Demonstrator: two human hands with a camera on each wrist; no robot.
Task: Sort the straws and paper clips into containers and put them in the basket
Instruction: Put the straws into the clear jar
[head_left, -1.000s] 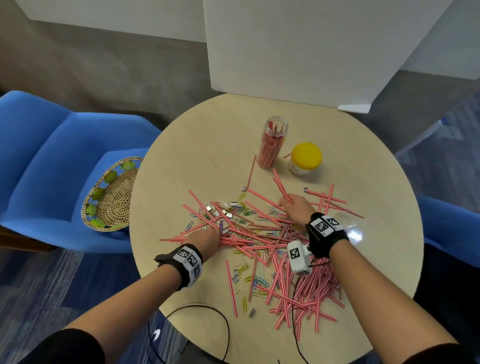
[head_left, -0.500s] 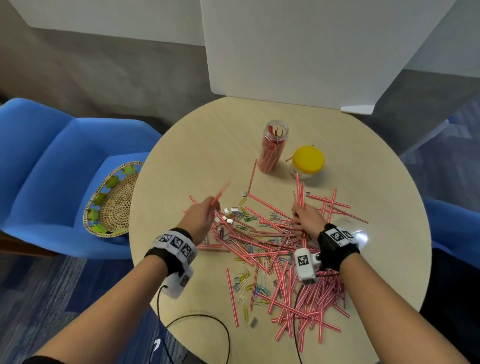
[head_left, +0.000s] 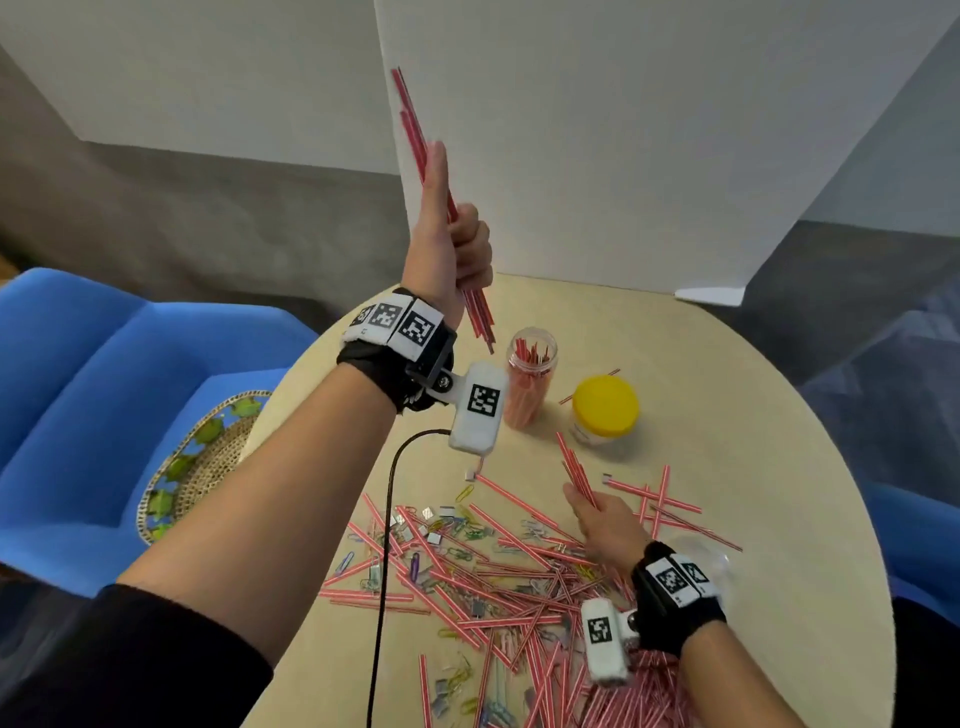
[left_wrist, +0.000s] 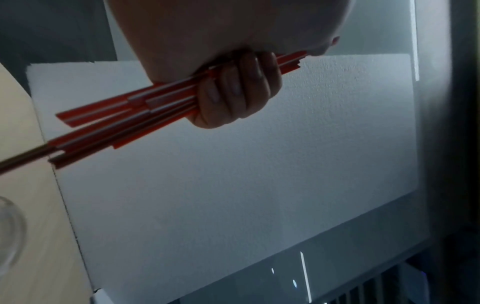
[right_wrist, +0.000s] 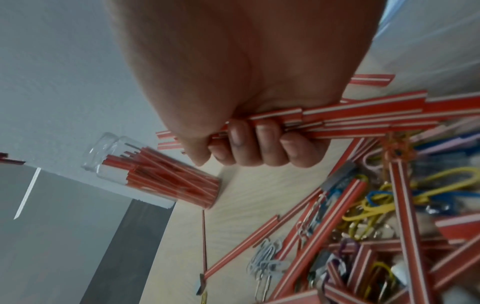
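My left hand (head_left: 457, 244) is raised high over the table and grips a bundle of red-and-white straws (head_left: 415, 130) nearly upright; its curled fingers (left_wrist: 233, 92) wrap the straw bundle (left_wrist: 116, 111). The bundle's lower ends hang just left of and above the clear jar (head_left: 530, 379), which stands open and partly filled with straws. My right hand (head_left: 597, 514) rests low at the far edge of the mixed pile (head_left: 493, 582) and grips a few straws (head_left: 574, 467); its fingers (right_wrist: 259, 148) curl round them. Coloured paper clips (right_wrist: 376, 201) lie among the loose straws.
A yellow-lidded container (head_left: 605, 408) stands right of the jar on the round table (head_left: 779, 467). The woven basket (head_left: 202, 462) lies on a blue chair (head_left: 78, 415) to the left. A white board (head_left: 623, 130) stands behind the table. A black cable (head_left: 384, 571) crosses the pile.
My left hand has lifted its straws from the pile high up towards the jar. The right hand has gathered a few straws at the pile's far edge and moved little.
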